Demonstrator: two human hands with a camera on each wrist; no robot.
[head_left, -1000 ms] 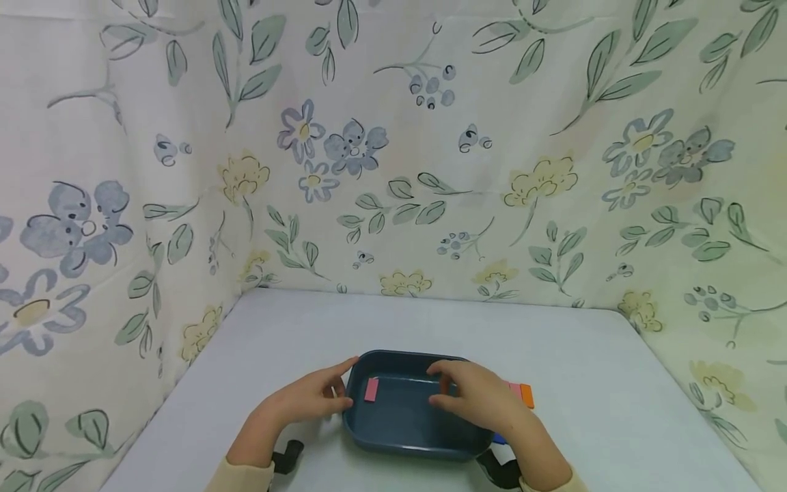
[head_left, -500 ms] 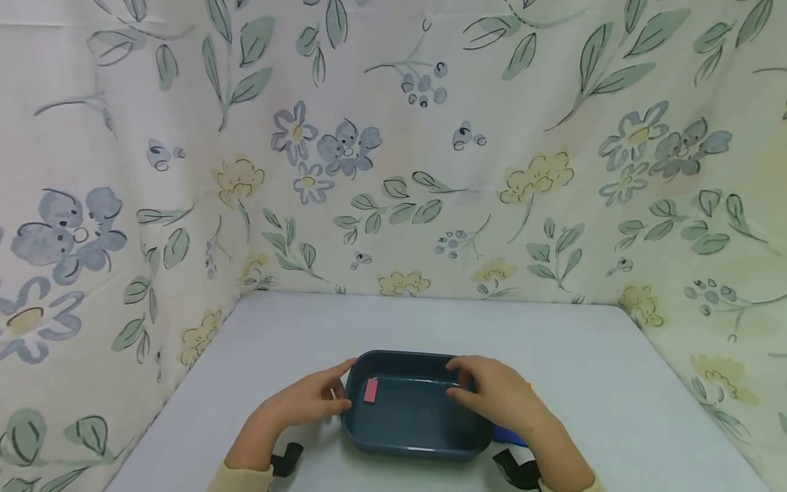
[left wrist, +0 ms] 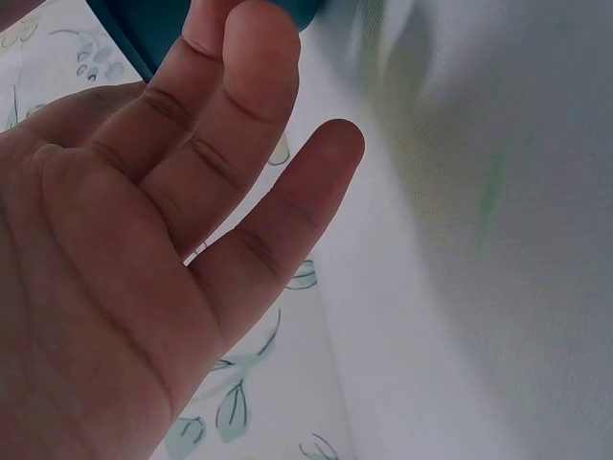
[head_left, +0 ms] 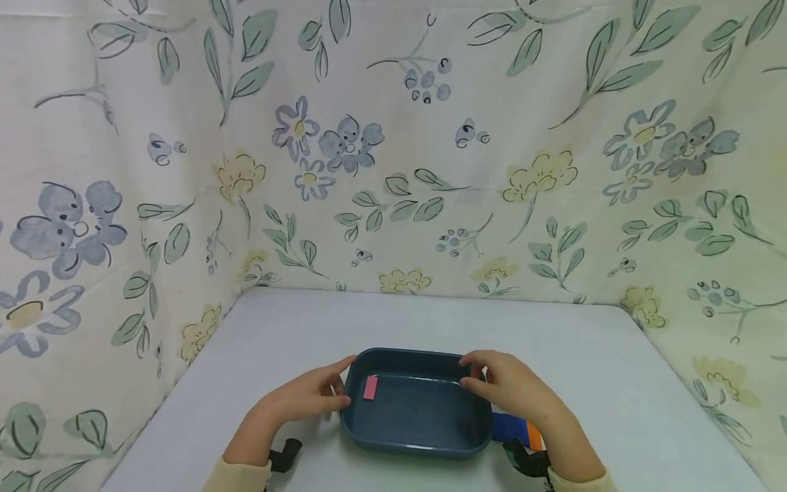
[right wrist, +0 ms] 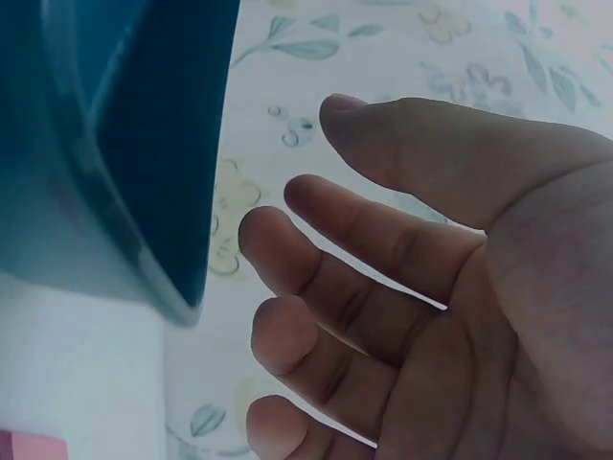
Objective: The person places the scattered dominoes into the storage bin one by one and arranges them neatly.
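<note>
A dark teal rectangular dish [head_left: 415,451] with rounded corners sits on the white table. A small pink rectangular piece [head_left: 370,387] lies inside, towards its left end. My left hand [head_left: 307,393] has thumb and index fingertips at the dish's left rim; in the left wrist view its other fingers extend loosely. My right hand [head_left: 513,383] is at the right rim, fingers slightly bent, nothing between them. The right wrist view shows a gap between those fingers and the dish wall [right wrist: 163,144].
Right of the dish lie a flat blue piece [head_left: 509,427] and an orange piece [head_left: 533,435], partly behind the right wrist's black camera mount [head_left: 522,459]. A pink piece [right wrist: 34,446] shows low in the right wrist view. Floral cloth [head_left: 406,171] surrounds the table.
My right hand has moved from above the dish's interior rightward to its right rim. The left hand and the pink piece inside have stayed put.
</note>
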